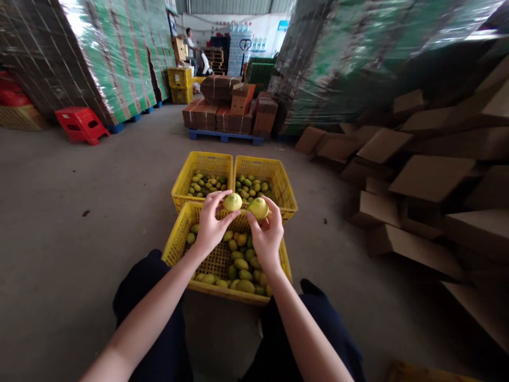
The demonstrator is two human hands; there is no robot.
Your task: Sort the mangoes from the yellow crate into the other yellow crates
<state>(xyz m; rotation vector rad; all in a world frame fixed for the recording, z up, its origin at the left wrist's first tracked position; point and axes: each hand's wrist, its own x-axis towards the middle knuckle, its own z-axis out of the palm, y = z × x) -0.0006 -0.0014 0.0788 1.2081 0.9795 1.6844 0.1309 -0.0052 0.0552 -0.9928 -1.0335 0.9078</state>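
My left hand (pixel 211 225) grips a yellow-green lemon (pixel 233 202) between thumb and fingers. Close beside it, my right hand (pixel 268 236) holds a second yellow-green lemon (pixel 258 209). Both fruits are raised above the near yellow crate (pixel 227 294), their ends tilted up toward me. Inside that crate lie many loose lemons (pixel 245 286), mostly along the right and near sides, and part of its perforated floor shows. Behind it stand a left yellow crate (pixel 178 183) and a right yellow crate (pixel 288 188), touching or nearly so, each with greener lemons in the bottom.
Flattened cartons lie stacked on a blue pallet (pixel 225 135) ahead. Many open cardboard boxes (pixel 431 178) pile up at right. A red stool (pixel 82 124) stands at left, near wrapped stacks (pixel 115 58). Far back, a person (pixel 191 45) is beside a white scooter-like vehicle.
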